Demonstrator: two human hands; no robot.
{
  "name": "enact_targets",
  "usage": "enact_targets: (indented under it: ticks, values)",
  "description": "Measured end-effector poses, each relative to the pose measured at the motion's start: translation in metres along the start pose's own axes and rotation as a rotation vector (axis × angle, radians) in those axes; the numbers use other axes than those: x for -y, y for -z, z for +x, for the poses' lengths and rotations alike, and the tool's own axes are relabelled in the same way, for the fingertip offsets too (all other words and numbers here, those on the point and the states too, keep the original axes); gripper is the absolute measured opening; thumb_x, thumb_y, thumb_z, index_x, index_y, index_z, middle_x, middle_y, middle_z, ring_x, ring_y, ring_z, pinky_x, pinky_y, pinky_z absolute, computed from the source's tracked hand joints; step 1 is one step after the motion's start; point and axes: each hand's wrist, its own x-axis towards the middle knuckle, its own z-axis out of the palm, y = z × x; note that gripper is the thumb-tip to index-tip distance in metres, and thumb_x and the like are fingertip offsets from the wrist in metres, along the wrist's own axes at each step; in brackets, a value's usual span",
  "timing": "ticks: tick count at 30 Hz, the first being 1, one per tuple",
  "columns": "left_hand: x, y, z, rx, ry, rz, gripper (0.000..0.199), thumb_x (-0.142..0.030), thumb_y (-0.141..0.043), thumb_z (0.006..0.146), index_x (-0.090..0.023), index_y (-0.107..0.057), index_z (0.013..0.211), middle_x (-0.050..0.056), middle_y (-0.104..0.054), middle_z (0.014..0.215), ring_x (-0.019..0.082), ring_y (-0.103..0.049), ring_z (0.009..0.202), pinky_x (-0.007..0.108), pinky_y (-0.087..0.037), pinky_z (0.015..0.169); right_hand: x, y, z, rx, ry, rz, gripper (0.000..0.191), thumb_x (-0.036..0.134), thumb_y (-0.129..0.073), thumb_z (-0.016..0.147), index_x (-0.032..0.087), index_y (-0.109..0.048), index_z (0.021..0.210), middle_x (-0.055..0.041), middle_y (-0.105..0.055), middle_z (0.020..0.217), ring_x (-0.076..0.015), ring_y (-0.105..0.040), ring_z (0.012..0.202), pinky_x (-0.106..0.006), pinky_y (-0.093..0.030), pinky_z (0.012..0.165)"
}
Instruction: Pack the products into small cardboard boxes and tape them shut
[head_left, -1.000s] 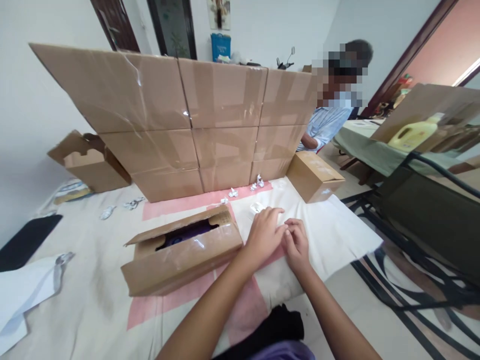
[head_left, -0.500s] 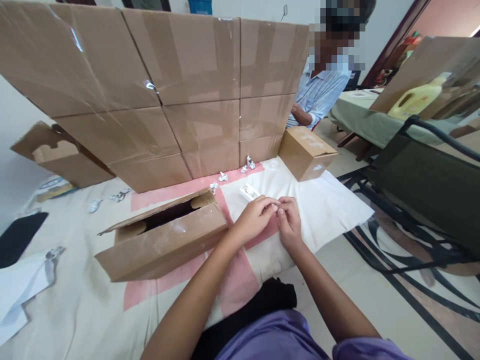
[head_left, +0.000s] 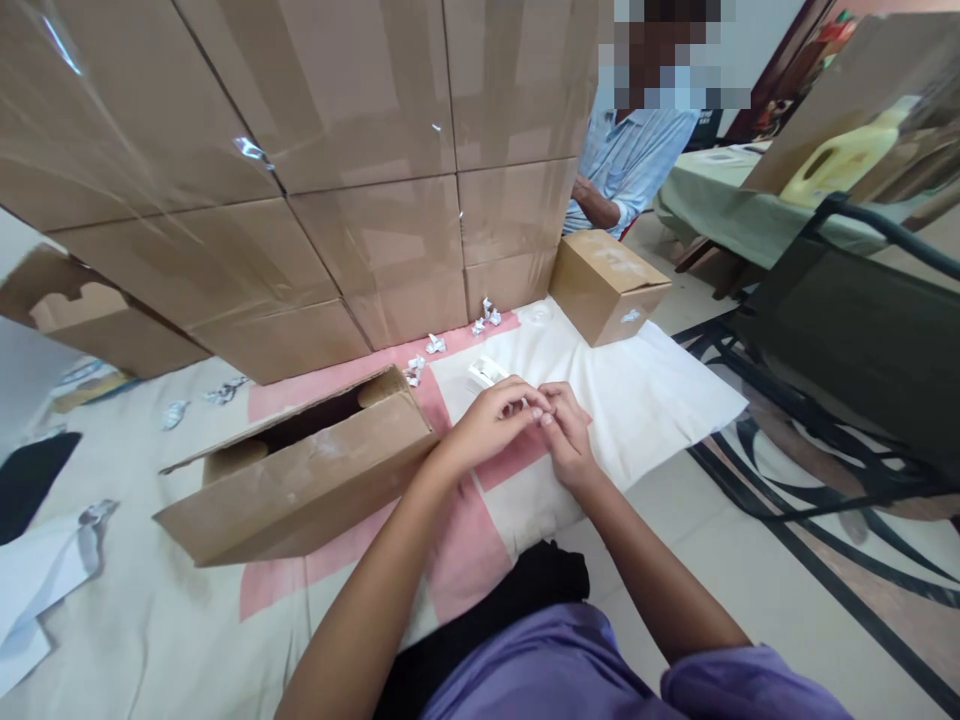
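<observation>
My left hand (head_left: 501,418) and my right hand (head_left: 566,432) meet fingertip to fingertip above the pink-and-white cloth (head_left: 469,550). The fingers of both are pinched together, and whatever may be between them is too small to make out. Just behind my left hand lies a small white object (head_left: 487,371). An opened cardboard box (head_left: 315,490) rests on its side to the left of my hands. Crumpled bits of paper (head_left: 436,344) are scattered on the cloth behind them.
A wall of taped cartons (head_left: 375,140) stands at the back. Beside it is a smaller carton (head_left: 600,290), with a seated person (head_left: 637,150) behind. A dark chair (head_left: 862,350) is at the right. White paper (head_left: 45,570) lies at the far left.
The view has tipped down and shifted slightly, so the cartons appear higher and further left. My hands remain together, with the left fingers curved a little more.
</observation>
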Motion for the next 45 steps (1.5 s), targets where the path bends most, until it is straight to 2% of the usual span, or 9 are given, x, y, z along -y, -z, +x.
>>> enact_targets:
  ticks: [6,10,16,23,26,29,35,40,45]
  values:
    - [-0.006,0.004,-0.003,0.006,0.046,0.070,0.009,-0.022,-0.053,0.092,-0.022,-0.062,0.090,0.000,-0.064,0.096,0.016,-0.060,0.088,0.027,-0.047,0.078,0.000,0.001,-0.001,0.019,-0.008,-0.006,0.030,0.039,-0.048,0.102,0.023,-0.052,0.077,-0.0076,-0.054,0.104,-0.0242,-0.055,0.104,-0.044,-0.047,0.094]
    - [-0.013,0.000,-0.009,-0.057,0.092,0.197,0.010,-0.018,-0.049,0.095,-0.022,-0.056,0.089,0.000,-0.064,0.097,0.016,-0.061,0.091,0.028,-0.047,0.082,0.002,0.000,0.000,-0.003,0.000,-0.058,0.026,0.035,-0.050,0.101,0.022,-0.055,0.079,-0.0076,-0.054,0.103,-0.0247,-0.055,0.106,-0.043,-0.046,0.093]
    - [-0.030,-0.008,-0.018,-0.106,0.265,0.428,0.015,-0.019,-0.043,0.100,-0.022,-0.052,0.087,0.003,-0.065,0.098,0.021,-0.062,0.090,0.032,-0.045,0.078,0.004,0.000,0.000,-0.027,0.077,-0.163,0.019,0.027,-0.049,0.099,0.022,-0.057,0.083,-0.0079,-0.053,0.101,-0.0246,-0.056,0.102,-0.044,-0.046,0.089]
    - [-0.048,0.002,-0.029,-0.033,0.412,0.661,0.017,-0.018,-0.041,0.099,-0.022,-0.054,0.089,0.007,-0.068,0.098,0.025,-0.064,0.085,0.034,-0.043,0.073,0.007,-0.003,-0.002,0.014,0.163,-0.176,0.014,0.021,-0.050,0.097,0.022,-0.056,0.084,-0.0083,-0.051,0.104,-0.0222,-0.055,0.094,-0.042,-0.048,0.081]
    - [-0.053,0.009,-0.032,-0.001,0.392,0.645,0.016,-0.016,-0.042,0.097,-0.021,-0.054,0.088,0.008,-0.069,0.099,0.025,-0.065,0.086,0.035,-0.045,0.074,0.009,-0.003,-0.001,0.045,0.188,-0.169,0.014,0.021,-0.050,0.097,0.022,-0.056,0.085,-0.0083,-0.052,0.102,-0.0227,-0.055,0.093,-0.042,-0.048,0.080]
    - [-0.057,0.013,-0.035,-0.012,0.350,0.483,0.016,-0.018,-0.043,0.097,-0.022,-0.056,0.089,0.005,-0.071,0.101,0.024,-0.066,0.093,0.035,-0.048,0.079,0.010,-0.001,-0.001,0.031,0.221,-0.138,0.013,0.019,-0.051,0.097,0.022,-0.055,0.085,-0.0081,-0.053,0.100,-0.0219,-0.055,0.091,-0.042,-0.048,0.080]
    - [-0.064,0.006,-0.041,-0.168,0.305,0.218,0.018,-0.019,-0.052,0.096,-0.024,-0.067,0.103,0.003,-0.076,0.113,0.020,-0.070,0.108,0.034,-0.051,0.098,0.009,0.000,0.000,-0.034,0.274,-0.128,0.012,0.018,-0.049,0.097,0.023,-0.055,0.087,-0.0070,-0.057,0.096,-0.0218,-0.056,0.088,-0.041,-0.048,0.077]
    - [-0.071,-0.006,-0.060,-0.297,0.271,0.238,0.023,-0.021,-0.057,0.095,-0.024,-0.064,0.116,0.002,-0.078,0.102,0.019,-0.073,0.096,0.030,-0.054,0.084,0.013,-0.003,-0.002,-0.037,0.313,-0.139,0.011,0.019,-0.049,0.097,0.022,-0.055,0.089,-0.0078,-0.057,0.095,-0.0224,-0.057,0.088,-0.042,-0.050,0.075]
    - [-0.071,0.000,-0.095,-0.468,0.260,0.343,0.035,-0.030,-0.064,0.092,-0.025,-0.057,0.126,0.000,-0.070,0.092,0.015,-0.068,0.078,0.029,-0.053,0.076,0.032,-0.011,-0.012,-0.029,0.319,-0.083,0.010,0.016,-0.048,0.096,0.023,-0.055,0.092,-0.0083,-0.057,0.097,-0.0224,-0.058,0.089,-0.041,-0.052,0.074]
